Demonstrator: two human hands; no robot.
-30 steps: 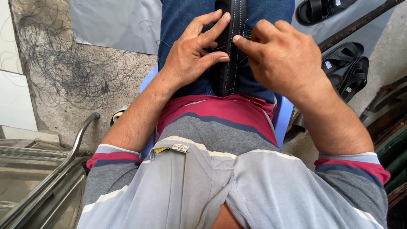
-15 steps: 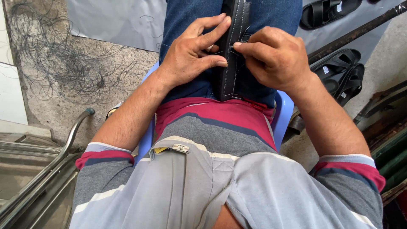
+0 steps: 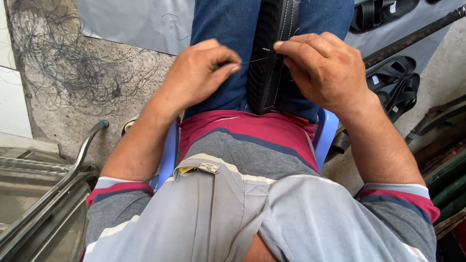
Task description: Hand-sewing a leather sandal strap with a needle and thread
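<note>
Head view, looking straight down a seated person's torso to the lap. A black sandal sole stands on edge between the blue-jeaned thighs, clamped there, it seems, so that both hands stay free for stitching. The left hand is closed, thumb and forefinger pinched on a thin thread drawn taut toward the left, away from the sole's edge. The right hand curls over the sole's right side, fingertips pressed at the point where the thread leaves the material; it appears to steady the work, though whether it also grips a needle cannot be told (the fingers hide that spot). A row of pale stitches runs along the sole near its edge. A blue plastic chair shows at both hips. Finished black sandals lie on the ground at the right, more at the far right corner. Loose dark thread scraps litter the concrete at far left; a curved metal rail crosses the near left.
</note>
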